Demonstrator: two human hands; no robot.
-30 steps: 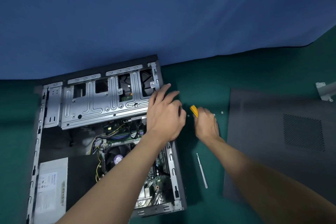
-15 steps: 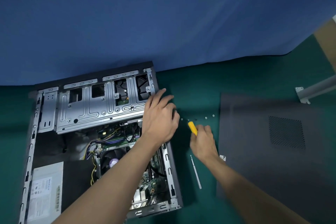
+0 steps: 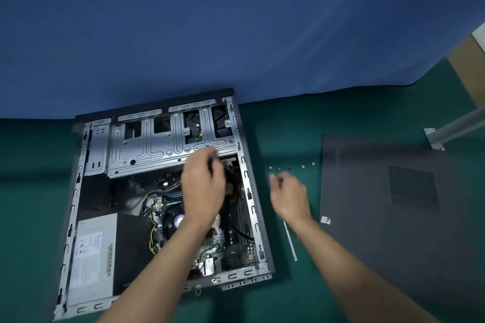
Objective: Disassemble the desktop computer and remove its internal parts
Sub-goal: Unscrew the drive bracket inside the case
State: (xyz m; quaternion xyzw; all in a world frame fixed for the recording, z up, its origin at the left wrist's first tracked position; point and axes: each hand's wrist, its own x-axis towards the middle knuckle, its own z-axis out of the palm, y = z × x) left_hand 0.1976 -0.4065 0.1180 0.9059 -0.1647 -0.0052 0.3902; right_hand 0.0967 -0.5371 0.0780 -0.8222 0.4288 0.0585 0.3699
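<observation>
Listing the open computer case [image 3: 78,217], lying flat on the green mat [image 3: 288,126], side panel [image 3: 393,191] off and set well apart to our right. Our left hand [image 3: 203,189] hangs over the interior at the near edge of the silver drive cage [image 3: 157,149], whose long axis runs left to right across the case top; its fingers curl, on what we cannot tell. Our right hand [image 3: 290,196] hovers outside the case, loosely spread, empty, near the row of screws [image 3: 290,166]. We judge the left hand nearer.
</observation>
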